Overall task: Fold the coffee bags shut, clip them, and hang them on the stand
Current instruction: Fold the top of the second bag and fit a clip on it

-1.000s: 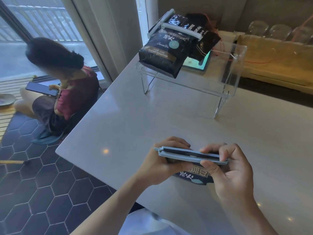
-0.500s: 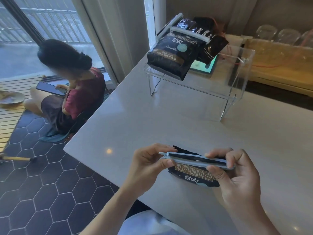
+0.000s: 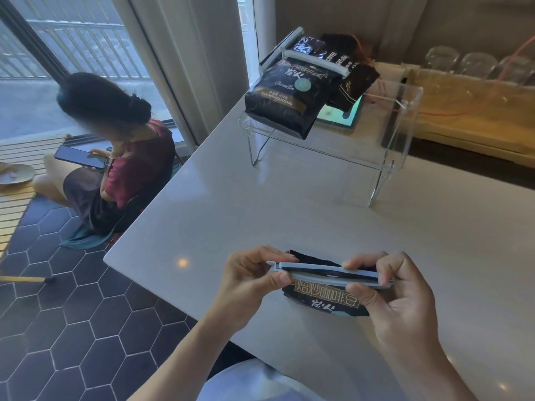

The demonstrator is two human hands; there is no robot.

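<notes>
A black coffee bag [image 3: 324, 299] with gold lettering lies near the table's front edge, its folded top inside a long pale-blue clip [image 3: 330, 274]. My left hand [image 3: 249, 282] pinches the clip's left end, and my right hand [image 3: 390, 293] pinches its right end. At the back stands a clear acrylic stand [image 3: 402, 134]. Two black coffee bags hang on it: a big one [image 3: 285, 102] held by a white clip [image 3: 315, 62], and a smaller one [image 3: 351, 82] behind it.
A person [image 3: 121, 157] sits on the floor at the left, looking at a phone, close to the grey table's [image 3: 231, 204] left edge. A lit tablet [image 3: 343, 115] lies under the stand. Glasses [image 3: 474, 63] and a wooden tray [image 3: 474, 117] line the back right.
The bag has tilted up, so more of its gold lettering shows below the clip. My left fingers have shifted to pinch the clip's left end. The view has drifted slightly left.
</notes>
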